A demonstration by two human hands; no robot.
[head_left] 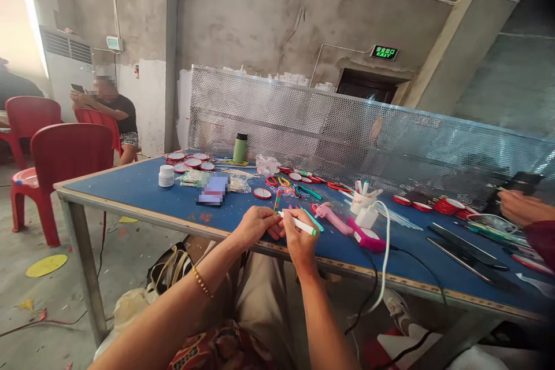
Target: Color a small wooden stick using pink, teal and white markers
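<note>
At the table's near edge my left hand pinches a thin strip with green and reddish colouring, upright between thumb and fingers. My right hand grips a white marker with a green end pointing right; its other end meets the strip at the left fingertips. The contact itself is partly covered by my fingers. Just beyond my hands lie a round red-rimmed disc and a teal pen-like item. A pink glue gun rests to the right of my right hand.
On the blue table stand a white jar, a green bottle and a cup of markers. Pliers lie mid-table. A white cable hangs over the front edge. A co-worker's hand is at right, beyond dark flat objects.
</note>
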